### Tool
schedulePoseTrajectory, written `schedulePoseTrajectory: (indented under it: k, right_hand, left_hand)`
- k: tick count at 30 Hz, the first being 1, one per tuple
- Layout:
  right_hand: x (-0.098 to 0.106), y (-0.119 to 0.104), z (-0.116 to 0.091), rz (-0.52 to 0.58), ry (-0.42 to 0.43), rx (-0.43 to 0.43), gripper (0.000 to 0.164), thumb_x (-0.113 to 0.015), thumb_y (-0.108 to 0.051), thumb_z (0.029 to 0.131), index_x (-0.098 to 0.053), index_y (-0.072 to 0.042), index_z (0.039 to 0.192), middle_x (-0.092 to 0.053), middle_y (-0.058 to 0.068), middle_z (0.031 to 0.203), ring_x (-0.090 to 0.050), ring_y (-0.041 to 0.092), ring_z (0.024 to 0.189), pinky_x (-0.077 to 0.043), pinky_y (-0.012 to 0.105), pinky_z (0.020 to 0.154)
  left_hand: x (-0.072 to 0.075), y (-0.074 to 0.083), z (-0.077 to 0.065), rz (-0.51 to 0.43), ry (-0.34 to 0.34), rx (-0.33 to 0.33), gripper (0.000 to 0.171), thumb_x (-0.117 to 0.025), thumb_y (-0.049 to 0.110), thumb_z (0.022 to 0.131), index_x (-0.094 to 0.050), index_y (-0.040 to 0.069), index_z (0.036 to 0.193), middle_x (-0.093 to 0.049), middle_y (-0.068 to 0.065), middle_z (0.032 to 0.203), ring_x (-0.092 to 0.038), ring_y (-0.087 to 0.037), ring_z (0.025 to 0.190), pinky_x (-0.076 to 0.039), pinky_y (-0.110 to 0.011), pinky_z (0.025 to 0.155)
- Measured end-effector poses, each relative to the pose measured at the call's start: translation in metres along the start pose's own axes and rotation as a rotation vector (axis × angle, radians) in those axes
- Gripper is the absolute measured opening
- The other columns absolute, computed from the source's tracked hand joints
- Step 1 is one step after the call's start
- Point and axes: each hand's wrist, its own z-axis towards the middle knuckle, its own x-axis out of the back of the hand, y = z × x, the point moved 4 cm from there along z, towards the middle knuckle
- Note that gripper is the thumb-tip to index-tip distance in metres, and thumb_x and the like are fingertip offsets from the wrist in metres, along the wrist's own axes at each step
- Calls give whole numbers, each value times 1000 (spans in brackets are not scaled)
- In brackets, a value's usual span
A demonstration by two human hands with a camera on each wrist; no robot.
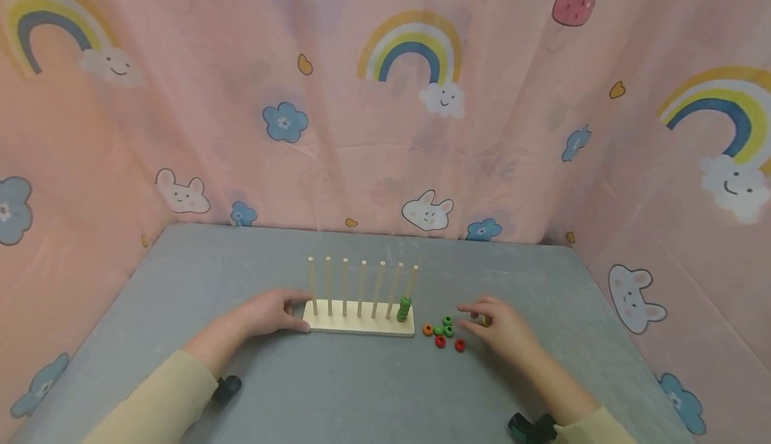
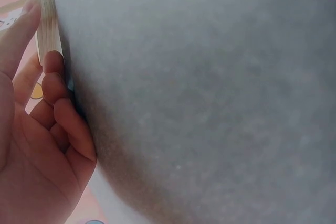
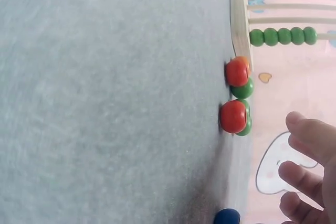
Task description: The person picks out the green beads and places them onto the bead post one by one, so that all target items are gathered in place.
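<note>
A pale wooden peg rack (image 1: 359, 323) stands on the table with a row of several upright pegs. My left hand (image 1: 274, 311) holds the rack's left end, thumb at the front corner and fingers toward the back; in the left wrist view the other fingers (image 2: 73, 129) curl beside it. Several green beads (image 1: 403, 309) are stacked on the rightmost peg. Right of the rack lie loose beads: an orange bead (image 1: 427, 329), two red beads (image 1: 460, 345) and three green beads (image 1: 448, 321). My right hand (image 1: 502, 327) hovers just right of them, thumb and fingers apart.
A blue bead (image 3: 227, 216) shows at the lower edge of the right wrist view. The grey table (image 1: 361, 390) ends at a pink patterned curtain (image 1: 337, 176) at the back and sides. Dark wrist cameras (image 1: 530, 427) sit below both hands.
</note>
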Motion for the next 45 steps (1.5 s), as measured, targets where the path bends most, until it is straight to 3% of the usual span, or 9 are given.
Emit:
schedulePoseTrajectory:
  k: [10,18,29,45]
  right_hand:
    - [-8,-1,8,-102,-104,30,27,-80,-24,85,-77,-21,111,-61,-12,91,-54,6,81,-49,34,74]
    - [-10,-3,16,-158,-179,3,28,-81,-22,83,-78,-22,111,-59,-11,87,-52,9,79,-46,32,71]
    - [-12,-6,27,-227,-266,52,28,-80,-18,84,-77,-26,111,-61,-12,91,-54,9,82,-49,36,76]
    - [-17,-5,32,-221,-281,83,27,-79,-19,84,-77,-26,111,-62,-13,92,-56,9,86,-49,38,81]
  left_hand:
    - [-2,0,1,-3,-2,22,64,-84,38,78,-63,19,135,-50,-1,75,-44,-16,67,-33,-33,60]
    - [-2,2,2,-6,-2,20,65,-84,37,78,-62,18,136,-50,-2,75,-44,-15,68,-34,-32,60]
    - [-1,2,1,4,2,15,65,-85,37,78,-63,17,135,-50,-1,74,-44,-15,67,-33,-32,59]
    - [-2,-4,2,-2,7,25,64,-85,37,77,-63,18,134,-50,-1,74,-43,-15,67,-33,-32,59]
